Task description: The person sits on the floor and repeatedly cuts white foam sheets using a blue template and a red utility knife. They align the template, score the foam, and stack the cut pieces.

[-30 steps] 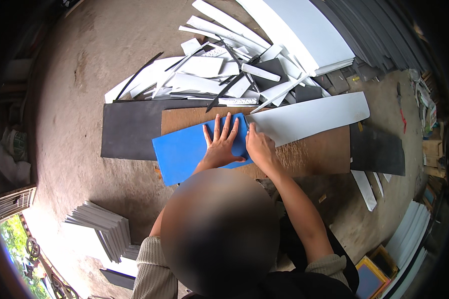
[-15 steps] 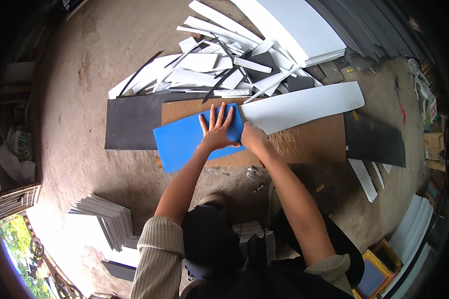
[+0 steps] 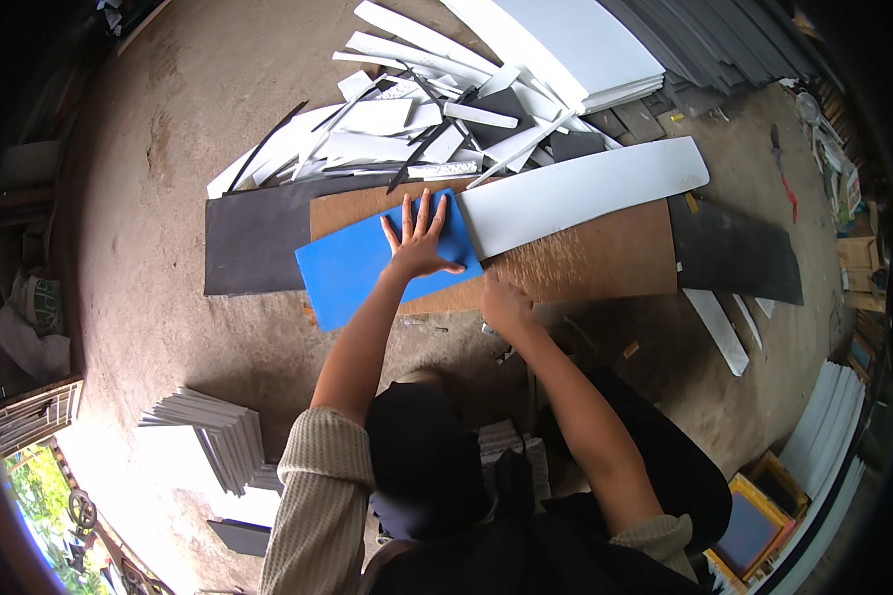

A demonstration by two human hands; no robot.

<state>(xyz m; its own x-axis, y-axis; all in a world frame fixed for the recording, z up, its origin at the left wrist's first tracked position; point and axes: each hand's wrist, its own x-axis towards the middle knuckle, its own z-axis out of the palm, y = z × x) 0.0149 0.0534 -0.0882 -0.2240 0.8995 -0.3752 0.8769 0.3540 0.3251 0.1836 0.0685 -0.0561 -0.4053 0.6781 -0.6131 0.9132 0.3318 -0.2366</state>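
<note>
My left hand presses flat on a blue rectangular sheet, fingers spread, near its right end. The sheet lies over a worn brown board on the floor. A long white strip extends right from the blue sheet's right edge, with no clear gap between them. My right hand is closed in a fist just below the blue sheet's lower right corner, at the board's near edge. Whatever it grips is hidden by the fingers.
Beyond the board lies a heap of white and black offcuts. Stacked white sheets stand at the far right. Dark panels flank the board. A stack of white pieces sits near left. A red-handled tool lies far right.
My right hand has slid toward me along the blue sheet's right edge, past its near corner. My left hand stays pressed on the sheet. The whole view has shifted slightly.
</note>
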